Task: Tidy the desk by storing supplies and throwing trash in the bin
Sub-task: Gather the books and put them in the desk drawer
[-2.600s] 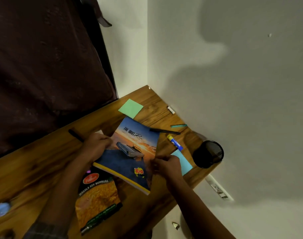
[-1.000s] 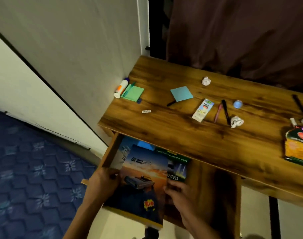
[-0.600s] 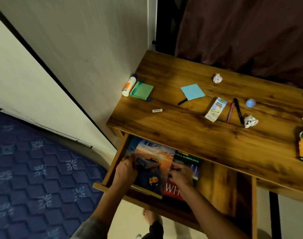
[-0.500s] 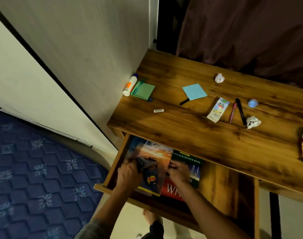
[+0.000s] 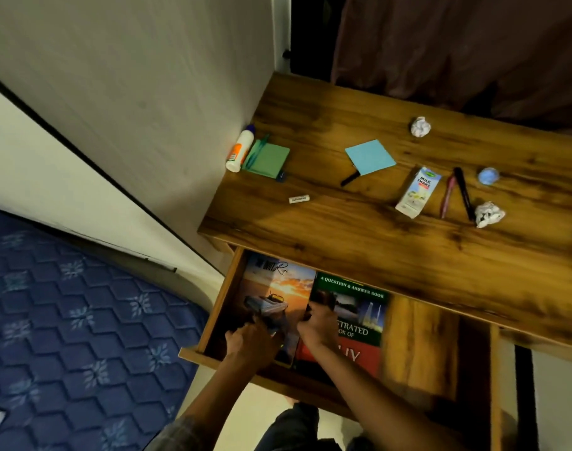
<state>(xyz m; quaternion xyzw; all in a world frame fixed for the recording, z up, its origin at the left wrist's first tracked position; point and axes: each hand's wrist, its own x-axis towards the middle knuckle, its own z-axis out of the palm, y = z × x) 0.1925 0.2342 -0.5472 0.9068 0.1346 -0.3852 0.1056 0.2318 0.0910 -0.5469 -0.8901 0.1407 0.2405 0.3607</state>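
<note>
Wooden drawer [image 5: 421, 340] hanging open under the desk [image 5: 359, 242]. Lying inside on the left, sunset notebook [image 5: 278, 288], just beside a green book [image 5: 356, 307]. Gripping its near end, left hand [image 5: 250, 340]. Pinching its right edge, right hand [image 5: 317, 325]. Sitting up on top, milkshake carton [image 5: 416, 193] and paper balls [image 5: 488, 214].

Notebook [image 5: 279, 294] in drawer [image 5: 219, 307], left of book [image 5: 353, 317]

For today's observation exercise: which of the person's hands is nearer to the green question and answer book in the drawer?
Right. The right hand lies on the green book's left edge; the left hand is further left, on the sunset notebook beside it.
</note>
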